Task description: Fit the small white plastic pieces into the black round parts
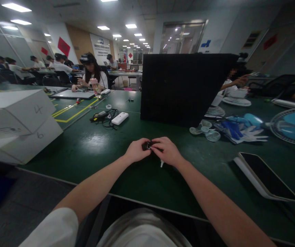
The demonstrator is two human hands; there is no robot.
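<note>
Over the green tabletop (103, 164), both hands meet at a small dark part with a shiny metallic bit (148, 146). My left hand (137, 150) pinches it from the left side. From the right, the fingertips of my right hand (166, 150) close on the same part. Its exact kind is too small to make out. A small white piece (162, 163) shows just under my right hand; whether that hand holds it or it lies on the table, I cannot tell.
A large black panel (175, 89) stands ahead. To the left are white boxes (16, 127), a white power bank (120, 118) and black cables (103, 116). At right lie fan blades (206, 129), gloves (240, 132), a fan grille (294, 125) and a phone-like device (268, 175). People sit beyond.
</note>
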